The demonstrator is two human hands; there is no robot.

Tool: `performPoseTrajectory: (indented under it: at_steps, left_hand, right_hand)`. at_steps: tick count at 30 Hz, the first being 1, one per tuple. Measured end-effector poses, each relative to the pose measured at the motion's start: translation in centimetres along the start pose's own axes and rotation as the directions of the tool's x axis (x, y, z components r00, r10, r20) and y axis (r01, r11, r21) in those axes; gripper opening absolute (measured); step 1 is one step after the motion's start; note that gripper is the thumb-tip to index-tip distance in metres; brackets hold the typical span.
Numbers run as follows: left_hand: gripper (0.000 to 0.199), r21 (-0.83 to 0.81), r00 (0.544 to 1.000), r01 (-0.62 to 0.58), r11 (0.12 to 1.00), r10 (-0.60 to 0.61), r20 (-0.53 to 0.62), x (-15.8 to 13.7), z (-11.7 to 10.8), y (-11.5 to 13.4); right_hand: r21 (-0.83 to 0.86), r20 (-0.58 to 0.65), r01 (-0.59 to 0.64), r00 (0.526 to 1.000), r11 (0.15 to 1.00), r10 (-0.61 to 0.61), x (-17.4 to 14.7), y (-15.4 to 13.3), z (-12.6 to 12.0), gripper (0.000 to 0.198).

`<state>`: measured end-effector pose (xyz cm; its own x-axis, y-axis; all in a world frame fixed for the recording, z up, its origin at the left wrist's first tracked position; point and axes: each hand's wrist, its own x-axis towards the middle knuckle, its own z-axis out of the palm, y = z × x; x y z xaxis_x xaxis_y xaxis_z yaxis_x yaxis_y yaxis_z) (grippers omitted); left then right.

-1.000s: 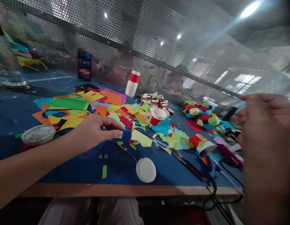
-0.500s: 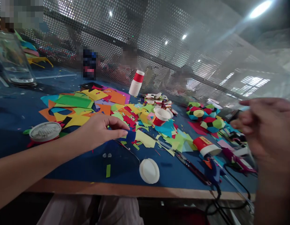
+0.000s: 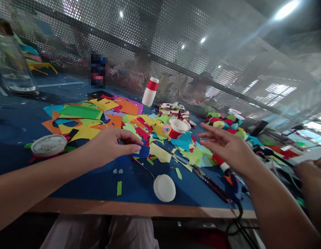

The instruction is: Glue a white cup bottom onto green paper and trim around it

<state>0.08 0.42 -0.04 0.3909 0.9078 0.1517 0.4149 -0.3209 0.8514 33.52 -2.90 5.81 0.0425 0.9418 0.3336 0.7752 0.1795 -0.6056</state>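
Observation:
My left hand (image 3: 117, 142) is closed in a pinch on a small dark blue paper piece (image 3: 144, 151) just above the table. My right hand (image 3: 225, 145) is open and empty, fingers apart, held over the right side of the paper scraps. Below and between the hands lies a round white disc (image 3: 164, 187), with a thin string (image 3: 145, 166) running up from its edge. A green paper strip (image 3: 119, 188) and two small clear blobs (image 3: 118, 171) lie left of it. Another light green piece (image 3: 178, 173) is right of the disc.
Scissors (image 3: 209, 183) and a blue glue gun (image 3: 236, 188) lie near the front right. A paper cup (image 3: 177, 129), a cup stack (image 3: 150, 91) and coloured paper (image 3: 80, 111) stand or lie farther back. A glass bottle (image 3: 15, 65) is left. Another person's hand (image 3: 312, 178) is far right.
My right hand has moved left and opened its fingers. A light green piece now lies beside the disc. Another person's hand shows at the right. My left hand stays put.

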Motion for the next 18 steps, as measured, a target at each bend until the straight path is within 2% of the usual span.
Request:
performPoseTrajectory:
  at_steps: [2, 6, 8, 11, 14, 18]
  left_hand:
    - [0.026, -0.005, 1.000, 0.001, 1.000, -0.001, 0.012, 0.0, 0.0, -0.2]
    - [0.026, 0.007, 1.000, -0.005, 1.000, 0.005, 0.029, 0.0, 0.0, -0.3]
    - [0.027, 0.001, 0.999, -0.005, 1.000, 0.005, 0.042, -0.1, 0.0, -0.2]
    - [0.026, -0.018, 0.999, 0.007, 1.000, -0.006, 0.052, -0.2, 0.0, -0.2]
    - [0.024, -0.024, 0.999, 0.015, 1.000, -0.013, 0.043, -0.3, 0.1, -0.1]
    - [0.022, -0.027, 1.000, 0.004, 1.000, -0.004, 0.024, -0.4, 0.2, -0.1]
  right_hand:
    - [-0.067, 0.068, 0.028, 0.997, 0.997, -0.024, -0.5, 0.1, -0.2, 0.064]
    - [-0.290, 0.138, 0.185, 0.979, 0.939, -0.151, -2.5, -0.1, 0.7, 0.032]
    - [-0.374, 0.269, 0.293, 0.942, 0.880, -0.200, -3.8, 0.0, 1.9, 0.022]
    - [-0.467, 0.420, 0.367, 0.893, 0.804, -0.164, -5.7, 0.6, 4.4, 0.019]
    - [-0.504, 0.384, 0.351, 0.910, 0.789, -0.159, -6.9, 1.2, 6.1, 0.017]
    - [-0.463, 0.314, 0.322, 0.931, 0.826, -0.188, -7.3, 1.8, 6.7, 0.016]
